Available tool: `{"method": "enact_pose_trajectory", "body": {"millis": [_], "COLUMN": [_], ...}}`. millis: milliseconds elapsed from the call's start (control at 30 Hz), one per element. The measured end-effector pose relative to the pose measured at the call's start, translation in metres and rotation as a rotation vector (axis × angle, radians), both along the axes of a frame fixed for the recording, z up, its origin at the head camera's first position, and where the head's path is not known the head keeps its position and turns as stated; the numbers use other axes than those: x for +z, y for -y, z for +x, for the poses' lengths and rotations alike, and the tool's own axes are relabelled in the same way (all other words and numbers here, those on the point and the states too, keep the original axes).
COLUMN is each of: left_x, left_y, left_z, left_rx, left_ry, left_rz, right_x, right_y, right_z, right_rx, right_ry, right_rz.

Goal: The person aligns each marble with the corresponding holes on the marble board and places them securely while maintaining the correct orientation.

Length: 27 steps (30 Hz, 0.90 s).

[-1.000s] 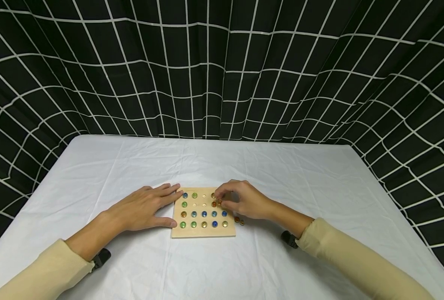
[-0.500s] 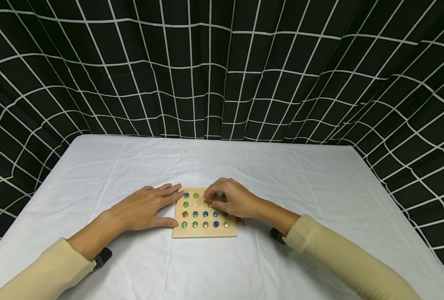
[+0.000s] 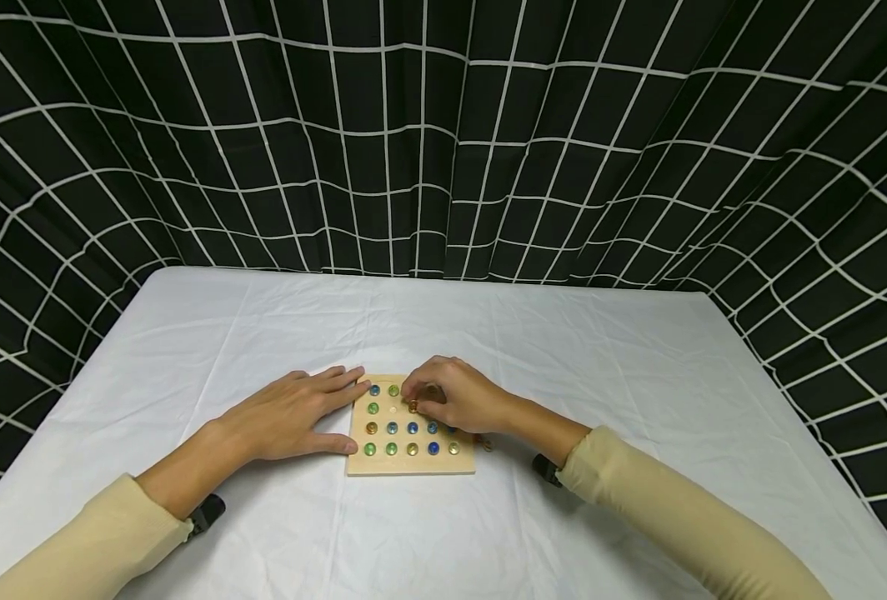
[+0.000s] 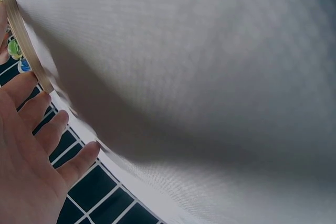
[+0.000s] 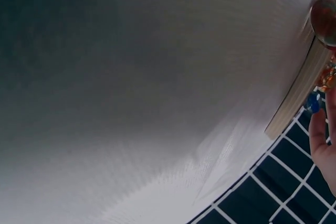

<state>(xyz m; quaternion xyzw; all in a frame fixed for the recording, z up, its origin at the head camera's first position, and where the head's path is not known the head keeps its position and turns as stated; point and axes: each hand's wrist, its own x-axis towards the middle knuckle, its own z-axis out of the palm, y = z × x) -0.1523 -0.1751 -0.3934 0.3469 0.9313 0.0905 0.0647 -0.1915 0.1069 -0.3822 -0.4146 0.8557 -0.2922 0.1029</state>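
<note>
A flat wooden board (image 3: 411, 465) with rows of small hollows holds several glass marbles in blue, green and amber. My left hand (image 3: 286, 417) lies with fingers spread at its left edge, thumb at the lower part and fingertips at the upper corner. Over the upper middle, my right hand (image 3: 466, 397) pinches an amber marble (image 3: 413, 407) between thumb and fingers, right at a hollow in the second row. The right hand hides part of the board's upper right, where a blue marble (image 5: 313, 102) shows in the right wrist view.
Loose amber marbles (image 3: 484, 442) lie on the white cloth (image 3: 443, 533) just right of the board, partly behind the right wrist. A black curtain with white grid lines (image 3: 443, 167) hangs behind the table and along both sides.
My right hand has moved left across the board with the amber marble, from near the right-hand columns to the middle one. The left hand has stayed at the board's left edge.
</note>
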Motion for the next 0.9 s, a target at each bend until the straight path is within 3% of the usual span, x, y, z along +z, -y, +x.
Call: {"method": "enact_pose_trajectory", "body": {"millis": [433, 600, 900], "left_x": [0.0, 0.0, 0.001], "left_y": [-0.001, -0.001, -0.001], "left_z": [0.0, 0.0, 0.0], "left_rx": [0.007, 0.012, 0.005], "left_ry": [0.003, 0.0, -0.009], "left_rz": [-0.004, -0.007, 0.001], "right_x": [0.005, 0.013, 0.018], "right_y": [-0.003, -0.013, -0.039], "right_z": [0.0, 0.0, 0.01], "right_rx": [-0.01, -0.025, -0.058], "right_ry": [0.022, 0.029, 0.076], "right_rz": [-0.007, -0.046, -0.022]}}
